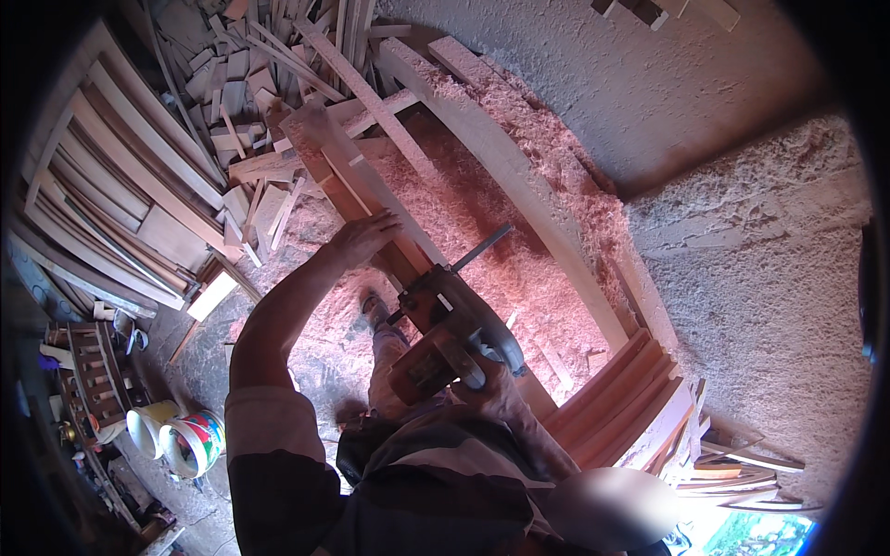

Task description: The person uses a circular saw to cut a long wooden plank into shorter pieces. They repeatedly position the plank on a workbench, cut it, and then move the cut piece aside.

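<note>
My right hand (491, 389) is closed around the rear handle of a dark electric planer (454, 334), a bulky motor tool with a thin metal rod sticking out at its front right. The planer rests at the near end of a reddish-brown wooden plank (350, 197), which runs away from me to the far left. Just ahead of the planer, my left hand (369, 236) lies over the plank, its fingers stretched out. A paler timber (363, 176) lies along the plank's right side. The planer's underside and blade are hidden.
Pink shavings (501, 269) cover the floor around a long curved beam (519, 167) on the right. Stacked boards (612, 398) stand near right. Offcuts (232, 83) are heaped far left, beside long curved boards (139, 167). Two buckets (192, 440) stand near left.
</note>
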Tool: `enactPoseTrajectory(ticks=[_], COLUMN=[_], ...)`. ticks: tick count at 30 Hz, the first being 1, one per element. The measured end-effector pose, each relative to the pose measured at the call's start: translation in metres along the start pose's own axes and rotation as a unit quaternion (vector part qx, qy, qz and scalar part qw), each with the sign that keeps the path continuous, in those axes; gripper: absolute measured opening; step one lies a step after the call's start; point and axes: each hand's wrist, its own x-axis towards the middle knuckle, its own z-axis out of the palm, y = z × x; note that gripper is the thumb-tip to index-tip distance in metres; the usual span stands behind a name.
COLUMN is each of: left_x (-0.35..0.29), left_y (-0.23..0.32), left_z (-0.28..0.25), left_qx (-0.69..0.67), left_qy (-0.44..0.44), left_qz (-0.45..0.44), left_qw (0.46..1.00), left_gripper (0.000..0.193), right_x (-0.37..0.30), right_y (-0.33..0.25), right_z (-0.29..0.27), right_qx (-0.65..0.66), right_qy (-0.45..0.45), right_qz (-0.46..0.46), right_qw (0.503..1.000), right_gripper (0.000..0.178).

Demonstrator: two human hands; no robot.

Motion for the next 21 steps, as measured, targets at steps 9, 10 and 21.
enactPoseTrajectory(ticks=[9,10,21], left_x=[0.005,0.005,0.007], left_y=[-0.017,-0.018,-0.058], left_z=[-0.012,-0.013,-0.004], left_qx=[-0.028,-0.049,0.063], left_qy=[-0.065,-0.071,-0.050], left_qz=[0.038,0.041,0.057], left_qw=[0.997,0.995,0.995], left_gripper=[0.073,0.075,0.069], right_x=[0.017,0.019,0.047], right_y=[-0.002,-0.003,-0.023], right_z=[0.006,0.006,0.010], right_qx=[-0.018,-0.014,0.005], right_qy=[0.018,0.016,0.000], right_qz=[-0.010,-0.003,0.016], right_qw=[1.000,1.000,1.000], right_gripper=[0.045,0.044,0.051])
